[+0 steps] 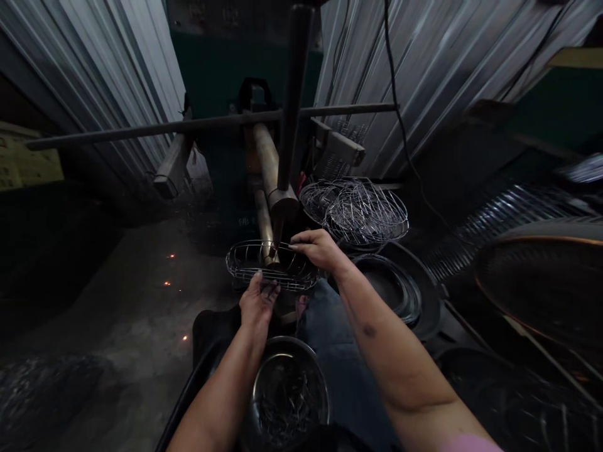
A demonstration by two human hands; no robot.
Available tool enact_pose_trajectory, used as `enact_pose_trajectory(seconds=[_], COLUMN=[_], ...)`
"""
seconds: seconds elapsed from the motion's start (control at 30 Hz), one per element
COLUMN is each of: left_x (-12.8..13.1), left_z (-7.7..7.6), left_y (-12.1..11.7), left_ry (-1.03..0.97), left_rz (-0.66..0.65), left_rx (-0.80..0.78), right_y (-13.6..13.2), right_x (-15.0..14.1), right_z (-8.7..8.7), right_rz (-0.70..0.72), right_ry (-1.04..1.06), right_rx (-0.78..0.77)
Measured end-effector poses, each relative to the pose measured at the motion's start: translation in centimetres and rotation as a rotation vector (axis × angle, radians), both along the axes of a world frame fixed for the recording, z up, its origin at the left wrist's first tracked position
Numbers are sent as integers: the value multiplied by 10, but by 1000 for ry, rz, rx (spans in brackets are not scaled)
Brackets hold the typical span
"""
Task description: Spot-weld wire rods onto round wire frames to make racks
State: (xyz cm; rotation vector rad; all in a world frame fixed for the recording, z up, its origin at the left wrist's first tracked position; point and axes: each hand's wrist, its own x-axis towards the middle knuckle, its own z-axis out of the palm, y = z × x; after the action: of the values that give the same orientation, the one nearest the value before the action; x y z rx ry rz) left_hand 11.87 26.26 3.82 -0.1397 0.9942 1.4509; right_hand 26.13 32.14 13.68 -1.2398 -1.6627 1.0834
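Note:
An oval wire basket [271,267] sits low in front of me, under a spot-welder's electrode arm. My right hand [318,249] grips its far right rim from above, fingers spread along the wires. My left hand [259,301] is at the near rim, palm up and fingertips against the wires, so both hands hold the basket. Just below the hands, a steel bowl [287,395] by my lap holds a heap of short wire pieces. The lower part of the basket is partly hidden by my hands.
A wooden-armed welding machine [268,163] stands directly ahead, with crossbars and a dark post. Stacked wire baskets [353,213] lie to the right, beside dark round pans [396,289]. Corrugated metal sheets [438,81] form the walls. Sparks glow on the concrete floor [141,314] to the left.

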Motion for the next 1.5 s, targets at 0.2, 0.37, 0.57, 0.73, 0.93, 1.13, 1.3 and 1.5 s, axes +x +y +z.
enact_pose_trajectory(seconds=[0.2, 0.37, 0.57, 0.73, 0.93, 1.13, 1.3, 1.5], left_x=[5, 3, -1, -3, 1, 2, 4, -1], left_z=[2, -2, -5, -9, -5, -4, -7, -5], left_y=[-2, -4, 1, -1, -3, -9, -10, -9], left_ry=[-46, -83, -134, -132, -132, -159, -191, -218], left_rz=[-41, -57, -33, -2, 65, 69, 59, 60], left_rx=[4, -10, -39, -13, 74, 89, 107, 87], right_y=[-8, -14, -2, -32, -85, -82, -80, -90], right_x=[33, 49, 21, 11, -38, -62, -64, -61], right_z=[3, -2, 1, 8, -9, -28, -30, -24], right_rz=[21, 35, 32, -153, -367, -504, -445, -328], right_ry=[-34, 31, 37, -191, -431, -627, -707, -701], right_rx=[-29, -181, -46, 227, 420, 416, 535, 499])
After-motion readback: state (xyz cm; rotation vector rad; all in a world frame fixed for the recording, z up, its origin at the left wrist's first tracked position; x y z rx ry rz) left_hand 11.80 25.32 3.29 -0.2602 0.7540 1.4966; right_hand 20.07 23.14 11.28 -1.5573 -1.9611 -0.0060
